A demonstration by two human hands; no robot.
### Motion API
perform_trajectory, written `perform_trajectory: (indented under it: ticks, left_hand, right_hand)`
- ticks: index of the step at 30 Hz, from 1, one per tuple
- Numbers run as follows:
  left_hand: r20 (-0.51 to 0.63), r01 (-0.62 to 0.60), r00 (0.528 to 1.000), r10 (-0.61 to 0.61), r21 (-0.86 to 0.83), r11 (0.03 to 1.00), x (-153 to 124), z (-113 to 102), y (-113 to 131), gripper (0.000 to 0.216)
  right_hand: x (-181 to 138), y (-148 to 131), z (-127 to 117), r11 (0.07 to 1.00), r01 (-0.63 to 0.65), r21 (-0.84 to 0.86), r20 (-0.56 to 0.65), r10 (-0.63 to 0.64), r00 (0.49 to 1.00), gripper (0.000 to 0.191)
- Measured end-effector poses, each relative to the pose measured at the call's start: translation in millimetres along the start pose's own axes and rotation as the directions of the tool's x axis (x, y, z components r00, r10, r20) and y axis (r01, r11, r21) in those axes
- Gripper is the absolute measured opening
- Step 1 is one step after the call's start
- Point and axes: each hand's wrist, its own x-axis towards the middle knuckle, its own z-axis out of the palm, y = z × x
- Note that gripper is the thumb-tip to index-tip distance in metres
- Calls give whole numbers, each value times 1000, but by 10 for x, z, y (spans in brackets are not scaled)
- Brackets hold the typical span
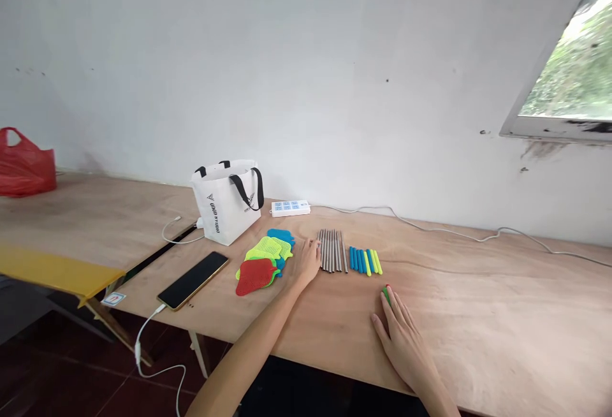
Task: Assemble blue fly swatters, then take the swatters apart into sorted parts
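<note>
My left hand (306,263) reaches forward on the wooden table (478,315), fingers spread flat, its tips touching the left side of a row of several grey metal rods (333,250). Just left of it lies a pile of mesh swatter heads (264,261) in red, yellow-green and blue. Right of the rods sits a row of blue and yellow-green handles (364,261). My right hand (404,335) lies flat and open near the table's front edge, its fingertips over a small red and green piece (386,292).
A white tote bag (228,202) stands at the back left, with a white power strip (290,207) and its cable along the wall. A phone (193,280) on a charging cable lies near the front left edge. A red plastic bag (23,165) sits far left.
</note>
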Motion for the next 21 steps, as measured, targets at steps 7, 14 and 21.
perform_trajectory:
  ticks: [7, 14, 21]
  left_hand:
    - [58, 31, 998, -35, 65, 997, 43, -81, -81, 23]
    - [75, 13, 997, -19, 86, 996, 36, -79, -76, 22]
    - [111, -11, 994, -3, 122, 992, 16, -117, -27, 27]
  right_hand:
    - [5, -12, -34, 1000, -3, 8, 23, 2, 1000, 72]
    - [-8, -1, -30, 1000, 9, 3, 16, -9, 1000, 73]
    - [-8, 4, -21, 1000, 27, 8, 2, -27, 1000, 70]
